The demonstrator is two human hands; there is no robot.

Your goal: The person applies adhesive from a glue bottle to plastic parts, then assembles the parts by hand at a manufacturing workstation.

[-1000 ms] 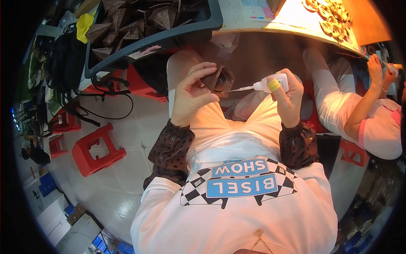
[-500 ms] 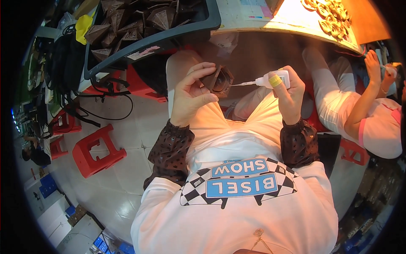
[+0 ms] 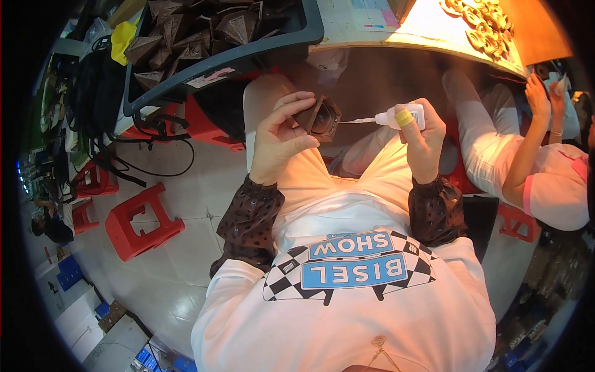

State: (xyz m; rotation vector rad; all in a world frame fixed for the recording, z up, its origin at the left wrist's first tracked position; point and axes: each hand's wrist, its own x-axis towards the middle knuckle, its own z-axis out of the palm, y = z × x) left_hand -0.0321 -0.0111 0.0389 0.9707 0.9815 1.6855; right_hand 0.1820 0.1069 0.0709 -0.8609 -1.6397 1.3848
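Note:
My left hand (image 3: pixel 282 137) grips a small dark brown, angular hollow piece (image 3: pixel 323 119), its open side turned toward the right. Fingers lie over its top edge and the thumb presses from below. In my right hand (image 3: pixel 424 139) is a white squeeze bottle (image 3: pixel 416 115) with a long thin nozzle, tipped sideways. The nozzle points left, its tip at or very near the rim of the brown piece; whether they touch I cannot tell. Yellow tape wraps my right thumb. Both hands are above my lap.
A dark grey bin (image 3: pixel 229 61) with several similar brown pieces stands at the upper left. Beside it, a lit worktable (image 3: pixel 365 38) bears curled tan pieces (image 3: pixel 486 28). A red stool (image 3: pixel 144 221) is on the floor at left. Another person (image 3: pixel 548 167) sits at right.
The brown piece has turned slightly in my left hand. My right hand and the bottle have barely shifted. The other person's hands at right have moved left.

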